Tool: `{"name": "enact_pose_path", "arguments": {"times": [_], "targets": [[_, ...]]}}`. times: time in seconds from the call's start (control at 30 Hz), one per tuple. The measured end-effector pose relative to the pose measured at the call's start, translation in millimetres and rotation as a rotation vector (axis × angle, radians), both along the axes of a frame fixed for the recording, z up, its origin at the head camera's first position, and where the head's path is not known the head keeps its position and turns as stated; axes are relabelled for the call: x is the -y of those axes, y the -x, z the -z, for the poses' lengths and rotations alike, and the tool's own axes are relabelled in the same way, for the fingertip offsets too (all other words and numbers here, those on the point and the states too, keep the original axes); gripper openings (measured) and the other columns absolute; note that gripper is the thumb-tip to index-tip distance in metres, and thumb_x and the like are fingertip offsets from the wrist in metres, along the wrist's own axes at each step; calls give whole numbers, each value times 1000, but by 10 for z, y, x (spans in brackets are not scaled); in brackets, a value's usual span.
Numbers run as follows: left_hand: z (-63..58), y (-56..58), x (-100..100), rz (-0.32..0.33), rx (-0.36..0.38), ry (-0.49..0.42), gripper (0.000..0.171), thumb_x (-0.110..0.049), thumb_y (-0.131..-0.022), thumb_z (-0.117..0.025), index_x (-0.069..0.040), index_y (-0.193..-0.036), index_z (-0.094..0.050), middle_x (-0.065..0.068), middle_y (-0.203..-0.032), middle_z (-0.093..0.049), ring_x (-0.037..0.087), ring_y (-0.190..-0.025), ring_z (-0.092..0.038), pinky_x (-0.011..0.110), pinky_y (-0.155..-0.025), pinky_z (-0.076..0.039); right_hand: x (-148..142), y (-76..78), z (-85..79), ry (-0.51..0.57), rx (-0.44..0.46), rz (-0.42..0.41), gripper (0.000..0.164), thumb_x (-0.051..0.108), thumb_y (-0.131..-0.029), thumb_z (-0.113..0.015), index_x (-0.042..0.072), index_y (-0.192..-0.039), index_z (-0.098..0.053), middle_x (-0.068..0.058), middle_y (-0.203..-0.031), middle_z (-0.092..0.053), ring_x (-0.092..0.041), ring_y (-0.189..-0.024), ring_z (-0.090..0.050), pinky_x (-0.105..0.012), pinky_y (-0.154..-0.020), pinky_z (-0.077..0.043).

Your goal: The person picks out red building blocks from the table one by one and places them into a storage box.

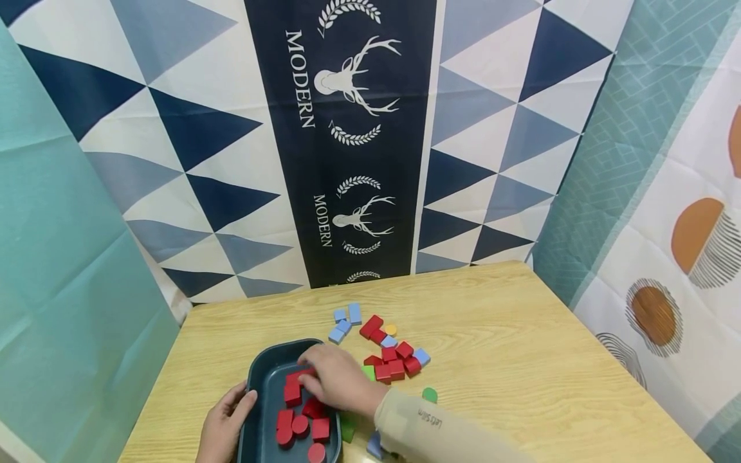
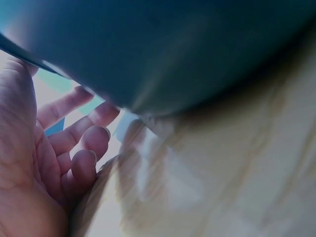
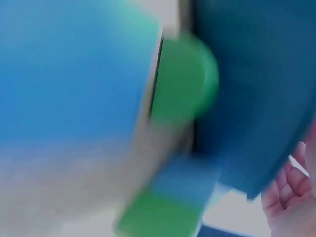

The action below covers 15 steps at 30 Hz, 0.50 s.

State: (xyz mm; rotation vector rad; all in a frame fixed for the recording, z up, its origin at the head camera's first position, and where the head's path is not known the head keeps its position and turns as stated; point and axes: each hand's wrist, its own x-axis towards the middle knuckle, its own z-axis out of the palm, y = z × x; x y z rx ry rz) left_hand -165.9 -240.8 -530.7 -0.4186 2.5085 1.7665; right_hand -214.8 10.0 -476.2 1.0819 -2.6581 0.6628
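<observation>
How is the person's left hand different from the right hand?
The left hand holds the tray at its side, while the right hand reaches inside, over red blocks; I can't tell if it grips one.

A pale sleeve shows behind the right hand, but no sleeve shows by the left hand.

Both hands are bare and at the same tray.
</observation>
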Motion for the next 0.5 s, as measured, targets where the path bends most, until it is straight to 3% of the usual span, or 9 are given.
{"name": "enact_pose_path", "arguments": {"times": [0.2, 0.33, 0.5], "targets": [[-20, -3, 6, 0, -8, 8, 74, -57, -93, -59, -2, -142, -51, 19, -126, -58, 24, -99, -58, 38, -78, -58, -478, 335, -107, -18, 23, 191, 28, 28, -94, -68, 11, -117, -67, -2, -115, -65, -16, -105, -54, -37, -92, -51], [-15, 2, 14, -3, -7, 21, 75, -59, -93, -58, -3, -141, -51, 18, -125, -59, 24, -98, -58, 37, -78, -57, -815, 647, -131, -17, 76, 350, 30, 23, -91, -70, 6, -117, -67, -8, -116, -65, -23, -105, -54, -42, -94, -50], [-1, -4, 0, -4, -15, 25, 73, -57, -93, -60, -2, -140, -52, 18, -124, -60, 23, -97, -58, 36, -77, -57, -1193, 942, -91, -41, 245, 506, 30, 21, -97, -64, 9, -124, -64, -8, -121, -63, -24, -108, -53, -44, -98, -47]]}}
